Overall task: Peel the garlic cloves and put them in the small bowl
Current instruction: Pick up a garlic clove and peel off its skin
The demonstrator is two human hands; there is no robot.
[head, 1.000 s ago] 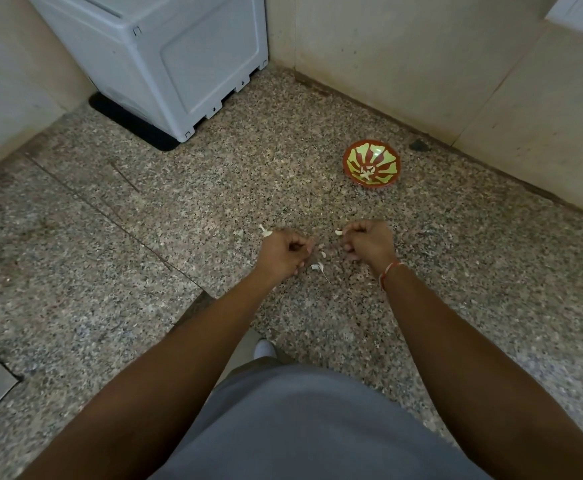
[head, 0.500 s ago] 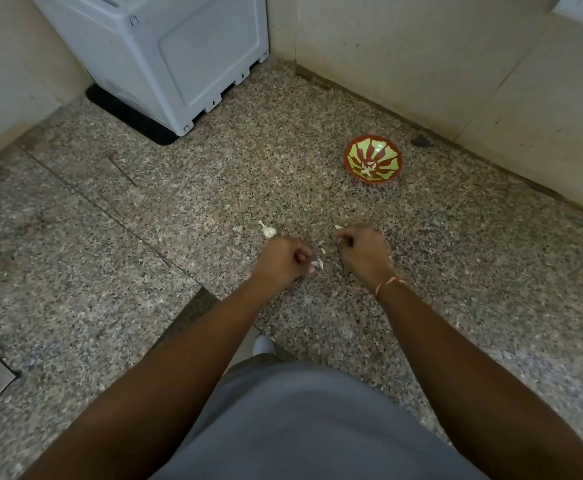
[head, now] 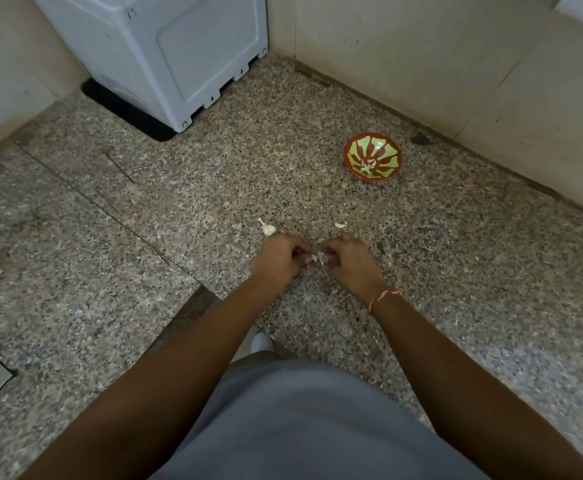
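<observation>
My left hand point(head: 279, 259) and my right hand point(head: 350, 261) meet low over the speckled stone floor, fingers curled, both pinching one small white garlic clove point(head: 318, 257) between them. A thin strip of skin hangs below it. A piece of garlic bulb with a stalk point(head: 268, 228) lies just beyond my left hand. A loose clove point(head: 340, 225) lies beyond my right hand. The small red and green bowl point(head: 352, 165) stands further off to the right and holds a few white cloves point(head: 367, 166).
A grey-white appliance point(head: 179, 53) stands at the back left on a black mat. Beige walls point(head: 421, 64) close the corner behind the bowl. A dark spot point(head: 421, 138) marks the floor near the wall. My grey-clad knee point(head: 300, 427) fills the foreground.
My hands, apart a second ago, have come together around the clove. The bulb piece beyond my left hand is now uncovered.
</observation>
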